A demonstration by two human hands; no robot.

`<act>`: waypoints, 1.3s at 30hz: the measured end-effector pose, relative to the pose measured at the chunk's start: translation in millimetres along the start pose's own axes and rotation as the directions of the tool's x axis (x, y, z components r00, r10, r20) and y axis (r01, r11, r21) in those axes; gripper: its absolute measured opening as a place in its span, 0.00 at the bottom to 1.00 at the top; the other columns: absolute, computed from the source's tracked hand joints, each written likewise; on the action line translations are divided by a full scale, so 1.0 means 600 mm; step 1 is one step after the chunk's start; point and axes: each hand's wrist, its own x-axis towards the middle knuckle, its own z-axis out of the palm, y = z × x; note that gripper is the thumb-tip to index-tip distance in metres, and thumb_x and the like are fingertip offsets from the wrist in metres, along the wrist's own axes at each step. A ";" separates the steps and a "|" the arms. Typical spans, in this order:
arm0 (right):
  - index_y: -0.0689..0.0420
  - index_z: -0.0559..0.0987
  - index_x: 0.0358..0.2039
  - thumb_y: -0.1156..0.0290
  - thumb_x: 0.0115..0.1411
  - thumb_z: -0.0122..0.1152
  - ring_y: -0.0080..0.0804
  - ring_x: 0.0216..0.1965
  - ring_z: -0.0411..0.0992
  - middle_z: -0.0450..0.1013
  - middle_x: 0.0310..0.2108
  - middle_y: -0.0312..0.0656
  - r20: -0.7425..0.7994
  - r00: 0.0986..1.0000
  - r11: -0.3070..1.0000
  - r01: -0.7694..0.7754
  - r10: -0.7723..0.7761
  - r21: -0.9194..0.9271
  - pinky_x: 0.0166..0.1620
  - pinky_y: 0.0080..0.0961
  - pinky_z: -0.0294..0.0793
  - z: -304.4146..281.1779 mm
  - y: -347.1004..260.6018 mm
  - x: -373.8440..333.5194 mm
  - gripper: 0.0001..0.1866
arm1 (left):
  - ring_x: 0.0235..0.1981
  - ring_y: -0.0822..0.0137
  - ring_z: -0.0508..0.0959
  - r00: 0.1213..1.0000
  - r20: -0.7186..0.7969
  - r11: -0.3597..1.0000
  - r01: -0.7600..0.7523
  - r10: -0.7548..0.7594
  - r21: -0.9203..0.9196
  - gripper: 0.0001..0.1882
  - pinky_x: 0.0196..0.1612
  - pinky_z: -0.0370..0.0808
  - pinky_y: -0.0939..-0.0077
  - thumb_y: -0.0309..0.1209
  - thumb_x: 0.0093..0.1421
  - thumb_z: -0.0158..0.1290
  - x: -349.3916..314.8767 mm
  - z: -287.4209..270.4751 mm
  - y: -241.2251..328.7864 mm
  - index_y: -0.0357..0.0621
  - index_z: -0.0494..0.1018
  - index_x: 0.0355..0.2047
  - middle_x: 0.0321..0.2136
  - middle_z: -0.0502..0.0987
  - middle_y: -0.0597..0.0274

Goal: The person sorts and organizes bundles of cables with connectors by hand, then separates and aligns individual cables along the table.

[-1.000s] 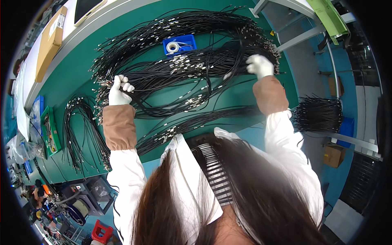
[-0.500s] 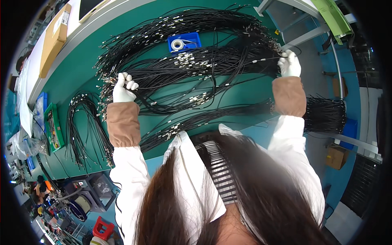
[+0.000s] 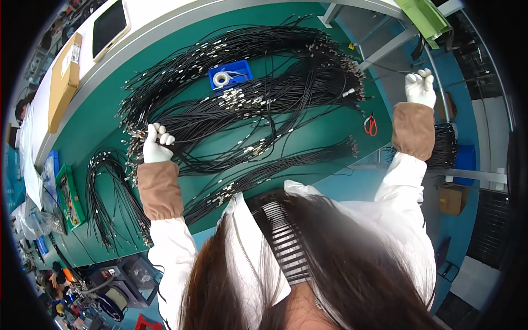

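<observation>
My left hand (image 3: 158, 144), in a white glove, is closed on a thin black cable by the left ends of a large cable bundle (image 3: 220, 115). My right hand (image 3: 421, 89), also gloved, is up beyond the table's right edge. Its fingers are pinched on the end of a black cable (image 3: 393, 70). White tags and small metal connectors dot the bundles. Just behind lies another long bundle (image 3: 247, 47), and nearer me a thinner one (image 3: 275, 165). How many strands my left fingers hold is hidden.
A blue tray (image 3: 246, 70) with a roll of white tape (image 3: 221, 79) sits among the cables. Red-handled scissors (image 3: 370, 126) lie at the right. On the left are a looped cable bundle (image 3: 104, 192) and a green tray (image 3: 70, 198). A metal frame post (image 3: 388, 47) stands back right.
My right hand has moved right and outward, past the table edge, drawing the cable along. The red scissors have come into sight. The left hand stays by the cable ends; the view has shifted.
</observation>
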 end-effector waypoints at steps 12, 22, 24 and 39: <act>0.59 0.70 0.21 0.65 0.62 0.47 0.20 0.11 0.46 0.52 0.11 0.31 0.185 0.969 0.986 -0.155 0.164 -0.058 0.20 0.18 0.49 0.118 -0.137 -0.052 0.15 | 0.17 0.76 0.55 0.999 0.028 1.000 0.024 -0.024 0.011 0.13 0.24 0.57 0.79 0.41 0.64 0.46 0.008 0.002 -0.001 0.47 0.66 0.29 0.23 0.66 0.69; 0.54 0.63 0.17 0.73 0.63 0.39 0.19 0.10 0.48 0.50 0.10 0.29 0.064 0.997 0.974 -0.049 0.036 0.220 0.27 0.21 0.57 0.282 -0.158 -0.012 0.15 | 0.17 0.76 0.57 0.999 0.035 1.000 0.006 -0.006 0.018 0.12 0.23 0.58 0.80 0.41 0.63 0.47 0.007 0.011 -0.004 0.47 0.67 0.30 0.23 0.67 0.69; 0.55 0.65 0.18 0.75 0.58 0.41 0.20 0.11 0.55 0.58 0.12 0.31 0.163 0.977 0.929 -0.185 0.138 0.322 0.30 0.21 0.62 0.291 -0.147 0.009 0.11 | 0.17 0.77 0.57 0.999 0.033 1.000 -0.004 0.003 0.017 0.12 0.23 0.58 0.80 0.41 0.63 0.47 0.004 0.014 -0.006 0.47 0.67 0.30 0.23 0.66 0.70; 0.63 0.68 0.41 0.66 0.67 0.36 0.51 0.52 0.64 0.65 0.48 0.53 -0.330 0.835 0.897 -0.418 0.441 0.142 0.54 0.56 0.64 0.111 0.475 0.096 0.14 | 0.16 0.78 0.57 0.998 0.057 0.999 -0.033 0.035 -0.032 0.13 0.22 0.59 0.80 0.43 0.63 0.47 -0.007 -0.006 -0.009 0.48 0.66 0.30 0.22 0.66 0.70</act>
